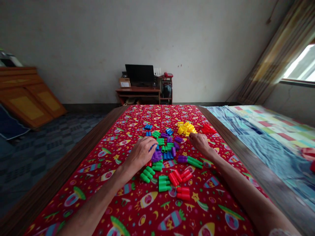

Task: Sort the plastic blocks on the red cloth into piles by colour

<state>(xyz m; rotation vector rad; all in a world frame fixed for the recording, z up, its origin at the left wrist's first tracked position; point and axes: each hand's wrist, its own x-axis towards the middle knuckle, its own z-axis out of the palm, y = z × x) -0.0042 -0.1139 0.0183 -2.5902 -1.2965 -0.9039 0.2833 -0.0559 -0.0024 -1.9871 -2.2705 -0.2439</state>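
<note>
Pickup, likely: left hand (144,150) curled over purple tubular plastic blocks (157,157), right hand (200,142) at far yellow tubular plastic blocks (186,127), can't tell either grip; next needs clean pinch.

No legible text; white label (125,84) on carton (125,79) unreadable.

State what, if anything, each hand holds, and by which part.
It cannot be told: the left hand is at purple pieces, the right hand beside yellow pieces, with any grip hidden.
</note>
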